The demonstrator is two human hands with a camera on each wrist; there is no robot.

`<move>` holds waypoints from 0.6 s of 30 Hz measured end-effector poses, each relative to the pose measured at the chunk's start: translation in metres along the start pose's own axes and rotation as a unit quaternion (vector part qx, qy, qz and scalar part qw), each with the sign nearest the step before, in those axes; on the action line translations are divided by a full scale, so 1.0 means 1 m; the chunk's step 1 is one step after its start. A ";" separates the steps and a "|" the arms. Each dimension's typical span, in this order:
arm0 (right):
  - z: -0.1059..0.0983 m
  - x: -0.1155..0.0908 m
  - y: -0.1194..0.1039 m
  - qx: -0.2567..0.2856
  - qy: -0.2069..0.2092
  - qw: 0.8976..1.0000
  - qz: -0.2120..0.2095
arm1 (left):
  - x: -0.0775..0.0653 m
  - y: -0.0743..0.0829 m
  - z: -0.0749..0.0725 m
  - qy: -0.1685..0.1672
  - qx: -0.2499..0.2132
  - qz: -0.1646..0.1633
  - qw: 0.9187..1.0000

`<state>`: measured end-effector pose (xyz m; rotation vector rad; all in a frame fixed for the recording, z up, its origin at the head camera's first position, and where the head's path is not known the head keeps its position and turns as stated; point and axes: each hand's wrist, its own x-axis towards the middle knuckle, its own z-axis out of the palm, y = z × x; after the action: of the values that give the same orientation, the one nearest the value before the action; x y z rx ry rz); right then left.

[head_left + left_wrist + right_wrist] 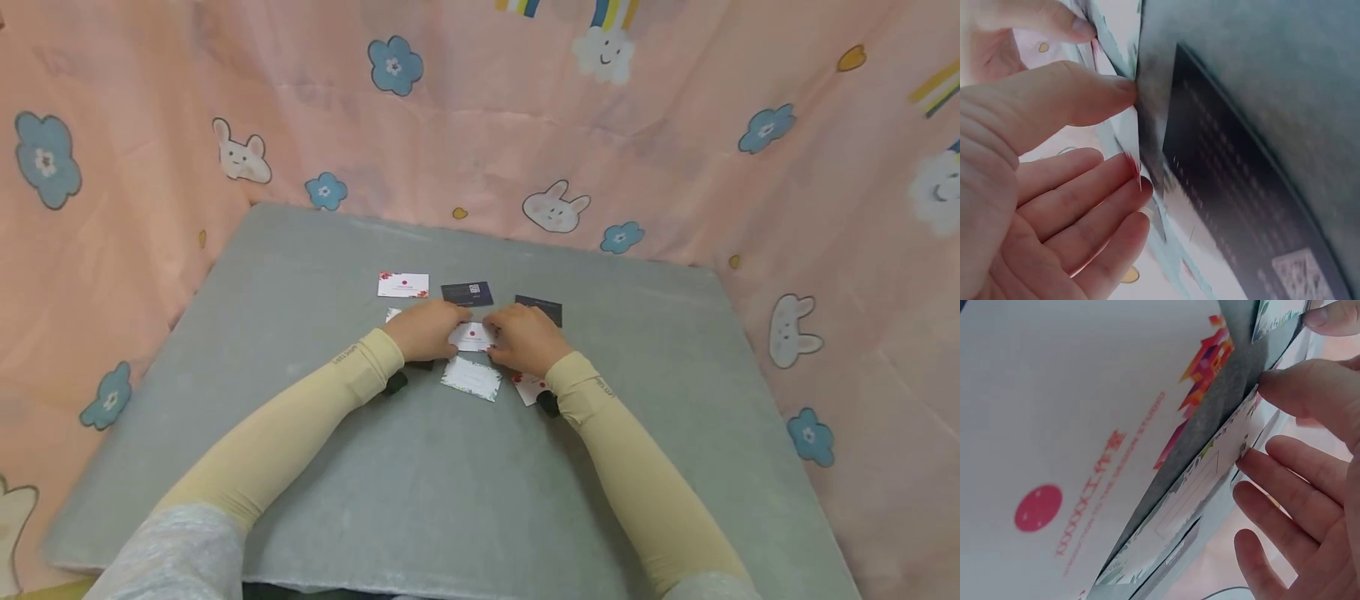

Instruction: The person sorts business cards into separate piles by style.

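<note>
In the head view, a white business card with a red dot lies between the hands, at the middle of a loose arrangement of cards. My left hand holds its left end. At the right end, my right hand holds it as well. The left wrist view shows the left hand's thumb and fingers at the edges of the card, which has a red corner. A leafy-bordered white card lies just below the held one. Both hands partly cover neighbouring cards.
Along the far row are a white card with red flowers, a dark card with a code square, and another dark card. A red-flowered card lies beside the right wrist. The grey table meets a pink patterned curtain.
</note>
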<state>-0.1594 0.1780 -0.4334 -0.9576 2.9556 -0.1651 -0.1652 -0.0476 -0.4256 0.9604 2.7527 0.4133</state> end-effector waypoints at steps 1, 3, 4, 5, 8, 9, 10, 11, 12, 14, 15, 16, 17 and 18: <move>0.000 0.000 -0.001 -0.002 0.000 1.000 0.001 | -0.002 -0.001 -0.001 0.001 -0.002 -0.002 1.000; 0.001 0.000 -0.003 -0.003 -0.005 1.000 0.002 | -0.006 -0.001 -0.004 0.000 -0.008 -0.008 1.000; 0.001 0.001 -0.004 -0.003 -0.008 1.000 0.002 | -0.009 -0.002 -0.006 0.000 -0.008 -0.011 1.000; 0.000 0.002 -0.006 -0.004 -0.011 1.000 0.002 | -0.011 -0.003 -0.008 -0.001 -0.009 -0.014 1.000; 0.001 0.008 -0.011 -0.008 -0.014 1.000 0.000 | -0.017 -0.007 -0.011 0.000 -0.008 -0.019 1.000; 0.000 0.009 -0.012 -0.010 -0.013 1.000 -0.001 | -0.019 -0.008 -0.012 0.002 -0.008 -0.019 1.000; 0.000 0.011 -0.014 -0.010 -0.011 1.000 -0.002 | -0.020 -0.009 -0.014 0.004 -0.007 -0.020 1.000; -0.001 0.013 -0.015 -0.011 -0.009 1.000 -0.003 | -0.021 -0.011 -0.014 0.006 -0.010 -0.023 1.000; -0.002 0.015 -0.017 -0.011 -0.006 1.000 -0.004 | -0.023 -0.013 -0.015 0.009 -0.010 -0.026 1.000; -0.004 0.020 -0.021 -0.005 -0.003 1.000 -0.005 | -0.026 -0.017 -0.016 0.011 -0.011 -0.033 0.999; -0.006 0.023 -0.023 -0.001 -0.003 1.000 -0.004 | -0.028 -0.019 -0.017 0.011 -0.011 -0.037 0.999; -0.007 0.025 -0.025 0.002 -0.002 1.000 -0.005 | -0.029 -0.021 -0.017 0.012 -0.011 -0.041 0.999; -0.009 0.028 -0.028 0.002 -0.002 1.000 -0.006 | -0.031 -0.024 -0.017 0.014 -0.010 -0.044 0.999; -0.010 0.031 -0.030 0.003 -0.003 1.000 -0.008 | -0.033 -0.027 -0.017 0.015 -0.007 -0.047 0.999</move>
<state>-0.1676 0.1364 -0.4199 -0.9796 2.9415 -0.1724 -0.1602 -0.0922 -0.4152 0.8232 2.8048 0.4337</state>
